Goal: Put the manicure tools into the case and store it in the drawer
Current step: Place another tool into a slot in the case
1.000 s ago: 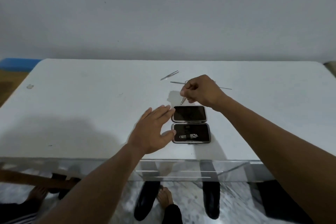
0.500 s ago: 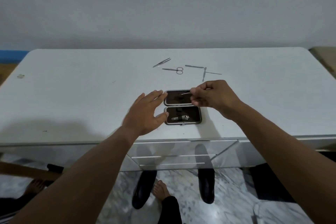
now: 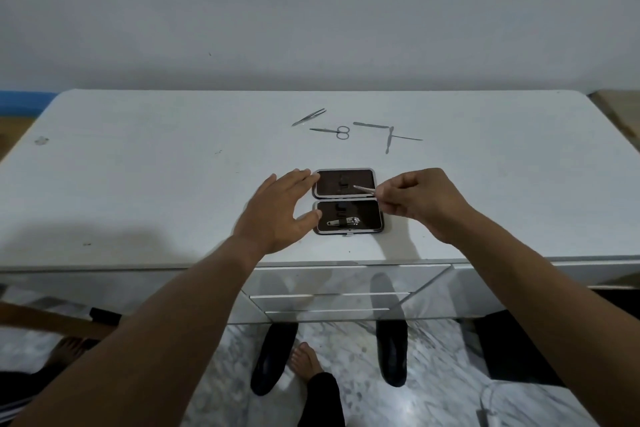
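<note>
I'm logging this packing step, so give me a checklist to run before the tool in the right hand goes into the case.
Case open flat: ok.
Left hand open at its left edge: ok.
Right hand pinches slim tool over far half: ok.
Tip aligned with a loop: cannot tell.
Nail clipper strapped in near half: ok.
All tools packed: not ok; tweezers, scissors lie on table.

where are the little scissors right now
In the head view, the scissors lie on the white table beyond the open case, between the tweezers on their left and two crossed thin tools on their right.
</note>
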### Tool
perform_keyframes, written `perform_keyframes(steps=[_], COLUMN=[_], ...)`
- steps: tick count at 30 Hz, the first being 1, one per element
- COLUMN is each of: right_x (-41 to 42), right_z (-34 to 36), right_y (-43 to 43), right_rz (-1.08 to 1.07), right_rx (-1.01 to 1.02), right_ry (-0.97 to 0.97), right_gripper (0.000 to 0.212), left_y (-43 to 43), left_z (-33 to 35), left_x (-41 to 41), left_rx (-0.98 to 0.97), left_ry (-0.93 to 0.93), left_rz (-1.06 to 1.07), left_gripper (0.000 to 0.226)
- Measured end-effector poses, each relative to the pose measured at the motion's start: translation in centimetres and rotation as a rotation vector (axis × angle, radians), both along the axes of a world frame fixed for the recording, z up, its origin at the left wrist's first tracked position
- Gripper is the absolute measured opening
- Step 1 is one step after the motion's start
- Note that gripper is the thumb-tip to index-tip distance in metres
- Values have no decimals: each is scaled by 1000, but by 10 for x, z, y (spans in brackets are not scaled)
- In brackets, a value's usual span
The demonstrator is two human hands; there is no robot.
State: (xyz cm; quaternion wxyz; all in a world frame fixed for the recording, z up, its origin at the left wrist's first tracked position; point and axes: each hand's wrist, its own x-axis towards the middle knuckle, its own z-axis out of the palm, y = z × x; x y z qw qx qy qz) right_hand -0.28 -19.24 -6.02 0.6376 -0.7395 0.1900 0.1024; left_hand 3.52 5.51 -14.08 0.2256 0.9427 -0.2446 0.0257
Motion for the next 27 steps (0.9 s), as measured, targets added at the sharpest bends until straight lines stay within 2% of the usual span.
perform_keyframes(steps=[2,4,8,16,27], right_x=[-3,-5,-5,2,8], right_z=[-2,-4,-11,-15,-19], right_y=[2,6,11,9,21], right_rz=[148,285,381,576,618], right_rx=[-383,-672,-891,-1057,-991], right_ry=[-64,-134,-248,-372,-457], right_gripper=[9,9,11,19,15], left_y=[0,0,0,0,1], left_z=[0,0,0,-1,-4], left_x=[0,0,0,1,2], left_rx=[-4,-6,-3,0,4], left_ry=[4,2,0,1,-1], left_rz=[-1,-2,0,4,9], left_gripper=[68,67,66,66,67])
